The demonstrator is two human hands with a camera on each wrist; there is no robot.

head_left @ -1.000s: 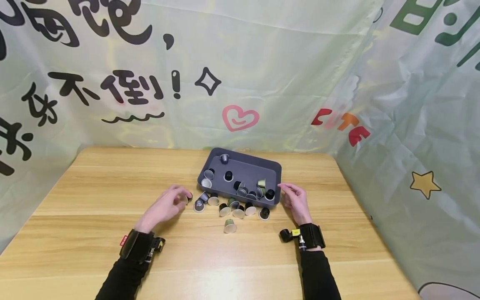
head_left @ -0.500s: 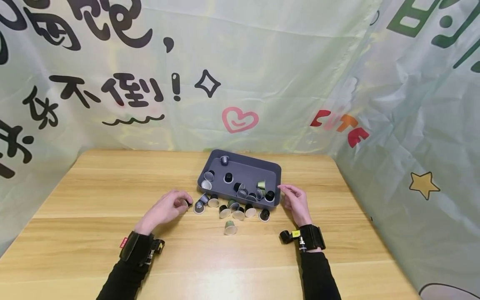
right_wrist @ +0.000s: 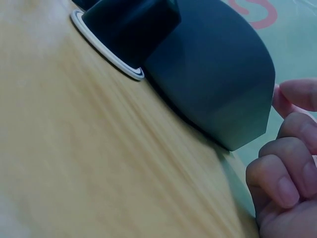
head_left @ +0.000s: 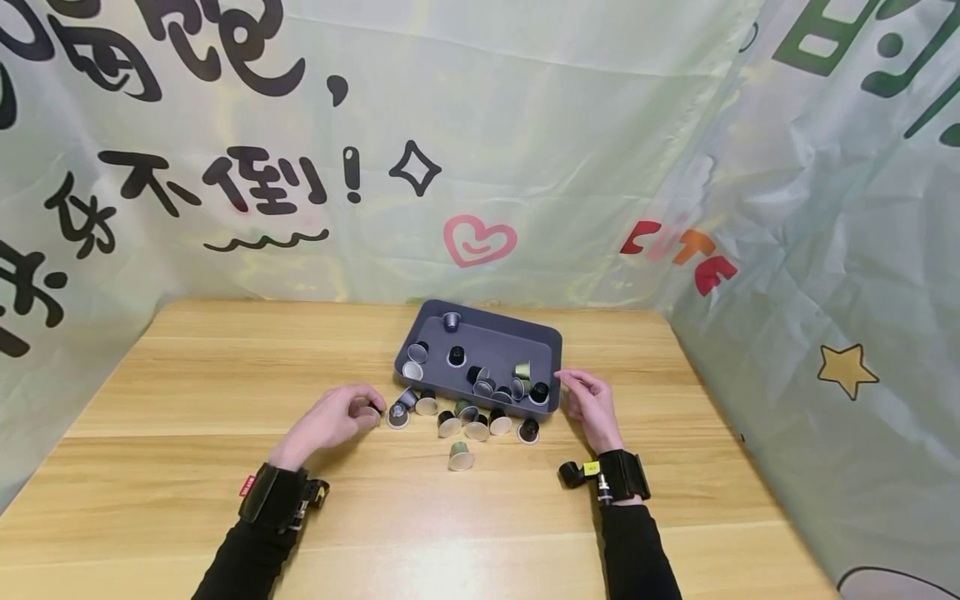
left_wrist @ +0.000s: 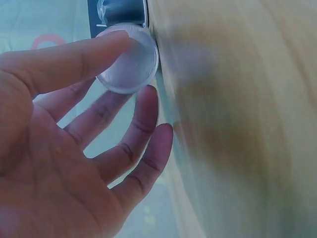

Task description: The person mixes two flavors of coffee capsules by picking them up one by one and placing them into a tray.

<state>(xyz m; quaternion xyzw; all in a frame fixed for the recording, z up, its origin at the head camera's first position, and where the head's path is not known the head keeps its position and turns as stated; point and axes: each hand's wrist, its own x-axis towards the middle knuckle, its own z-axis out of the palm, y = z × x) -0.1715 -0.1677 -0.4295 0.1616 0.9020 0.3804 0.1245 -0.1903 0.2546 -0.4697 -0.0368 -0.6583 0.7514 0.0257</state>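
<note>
My left hand [head_left: 330, 422] pinches a coffee capsule [left_wrist: 131, 69] at the table surface, left of the tray. In the left wrist view its pale lid faces the camera, with the thumb [left_wrist: 94, 55] across it and the other fingers behind and below. My right hand [head_left: 592, 408] pinches the right rim of the dark grey-blue tray [head_left: 498, 329] between thumb and forefinger, its other fingers curled. Several coffee capsules lie in the tray, among them a green one [head_left: 522, 370] and a black one [head_left: 457, 356].
Several more capsules lie along the tray's front edge, including a black one [head_left: 528, 430]. A pale green capsule [head_left: 461, 457] lies nearer on the wooden table [head_left: 450, 533]. A printed cloth [head_left: 585, 150] hangs behind the table and along its right side.
My left fingers have closed around the capsule, which stays near the same spot. A capsule in the tray's back left has shifted very slightly. My right hand stays on the tray rim.
</note>
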